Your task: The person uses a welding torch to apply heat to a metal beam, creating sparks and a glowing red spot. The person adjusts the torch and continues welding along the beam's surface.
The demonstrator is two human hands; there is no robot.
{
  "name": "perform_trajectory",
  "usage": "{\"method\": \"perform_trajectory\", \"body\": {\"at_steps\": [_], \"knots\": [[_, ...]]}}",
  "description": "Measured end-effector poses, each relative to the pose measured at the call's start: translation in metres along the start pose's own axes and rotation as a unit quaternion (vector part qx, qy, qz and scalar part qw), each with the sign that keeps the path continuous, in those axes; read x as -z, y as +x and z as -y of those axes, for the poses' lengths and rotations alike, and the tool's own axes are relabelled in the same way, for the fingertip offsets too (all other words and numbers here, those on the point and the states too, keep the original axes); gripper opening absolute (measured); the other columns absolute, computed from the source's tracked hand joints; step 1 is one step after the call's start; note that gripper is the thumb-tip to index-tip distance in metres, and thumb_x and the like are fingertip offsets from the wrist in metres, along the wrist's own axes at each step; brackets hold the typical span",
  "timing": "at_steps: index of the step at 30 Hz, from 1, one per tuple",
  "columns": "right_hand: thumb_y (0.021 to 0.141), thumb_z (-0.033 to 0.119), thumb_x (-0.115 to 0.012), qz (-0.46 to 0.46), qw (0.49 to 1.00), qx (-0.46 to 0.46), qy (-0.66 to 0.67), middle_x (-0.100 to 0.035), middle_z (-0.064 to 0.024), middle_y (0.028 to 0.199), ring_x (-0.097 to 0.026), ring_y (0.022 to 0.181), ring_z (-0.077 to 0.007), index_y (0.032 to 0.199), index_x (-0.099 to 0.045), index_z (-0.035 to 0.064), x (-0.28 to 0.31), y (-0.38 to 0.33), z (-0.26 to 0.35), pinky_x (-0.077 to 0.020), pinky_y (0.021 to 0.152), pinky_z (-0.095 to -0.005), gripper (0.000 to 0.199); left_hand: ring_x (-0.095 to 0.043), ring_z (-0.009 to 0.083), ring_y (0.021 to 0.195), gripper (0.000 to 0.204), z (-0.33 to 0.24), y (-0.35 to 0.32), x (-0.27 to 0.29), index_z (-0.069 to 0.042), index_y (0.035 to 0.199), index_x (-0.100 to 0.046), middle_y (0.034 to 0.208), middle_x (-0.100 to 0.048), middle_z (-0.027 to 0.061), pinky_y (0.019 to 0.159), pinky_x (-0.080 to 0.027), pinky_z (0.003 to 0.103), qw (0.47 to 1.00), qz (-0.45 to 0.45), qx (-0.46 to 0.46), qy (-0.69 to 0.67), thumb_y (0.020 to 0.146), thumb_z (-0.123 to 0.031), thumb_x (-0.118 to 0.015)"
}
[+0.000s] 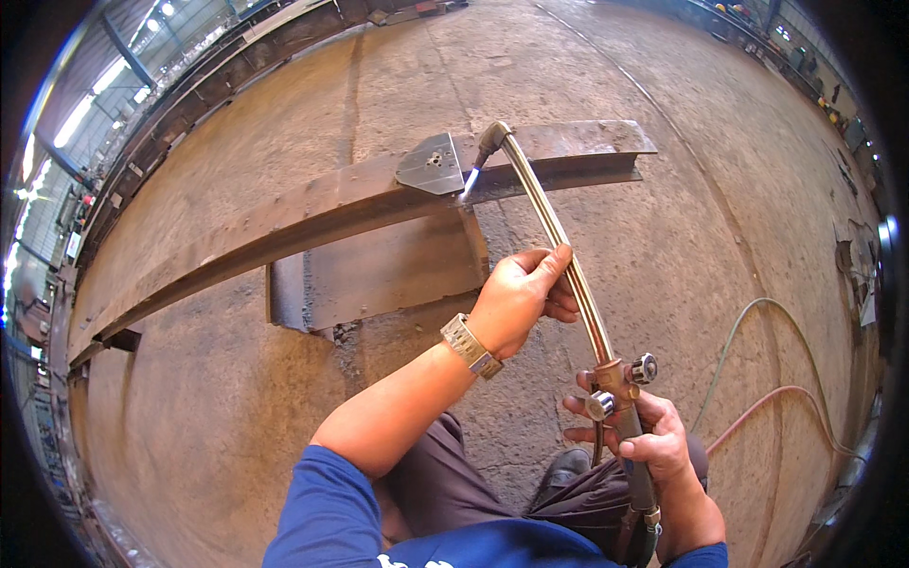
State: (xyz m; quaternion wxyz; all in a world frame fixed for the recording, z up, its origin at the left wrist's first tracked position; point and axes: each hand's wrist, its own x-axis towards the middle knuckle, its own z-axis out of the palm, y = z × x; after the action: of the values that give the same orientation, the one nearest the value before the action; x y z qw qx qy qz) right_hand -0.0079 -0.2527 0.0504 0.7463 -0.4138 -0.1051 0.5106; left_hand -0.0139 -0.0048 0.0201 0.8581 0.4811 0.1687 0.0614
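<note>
A long cutting torch (549, 213) slants up and away from me, its bent head lit with a small bluish-white flame (471, 183). My left hand (521, 295) is closed round the torch's metal tubes about midway. Lower down, my right hand (653, 437) grips the torch's handle just below two round valve knobs. The flame points down at the right edge of a dark steel plate (432, 167) with small holes in it. That plate rests on a long rusty steel beam (331, 194), which lies across in front of me.
A short, wide steel section (398, 270) supports the beam from below. Green hose (724, 355) and red hose (772, 390) curve over the concrete floor (663, 256) at the right. My dark shoe (565, 470) is beneath the torch. Scrap pieces (857, 270) lie at the far right.
</note>
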Motion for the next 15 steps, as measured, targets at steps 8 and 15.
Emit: {"method": "perform_trajectory", "body": {"at_steps": [8,15], "knots": [[0.063,0.01,-0.075,-0.029,0.998,0.053,-0.008,-0.045,-0.0247,0.143,-0.044,0.133,-0.0423,0.141,-0.038,-0.01,0.015,-0.004,0.003,-0.0345,0.112,-0.0552,0.089,-0.064,0.0213,0.068,0.021,-0.003,-0.025,-0.008,0.003,0.089,-0.066,0.076,-0.064,0.0112,0.063,-0.051,0.031,0.843,0.011,-0.315,0.435,0.089,-0.018,-0.068],[0.067,0.015,-0.074,-0.035,0.996,0.005,-0.085,-0.06,-0.0166,0.128,-0.058,0.119,-0.026,0.139,-0.044,-0.0082,0.029,-0.011,0.012,-0.0401,0.108,-0.0392,0.082,-0.065,0.0254,0.07,0.048,-0.006,-0.047,-0.028,-0.002,0.104,-0.065,0.084,-0.064,0.0116,0.061,-0.053,0.033,0.733,0.225,-0.447,0.46,0.072,-0.031,-0.086]]}}
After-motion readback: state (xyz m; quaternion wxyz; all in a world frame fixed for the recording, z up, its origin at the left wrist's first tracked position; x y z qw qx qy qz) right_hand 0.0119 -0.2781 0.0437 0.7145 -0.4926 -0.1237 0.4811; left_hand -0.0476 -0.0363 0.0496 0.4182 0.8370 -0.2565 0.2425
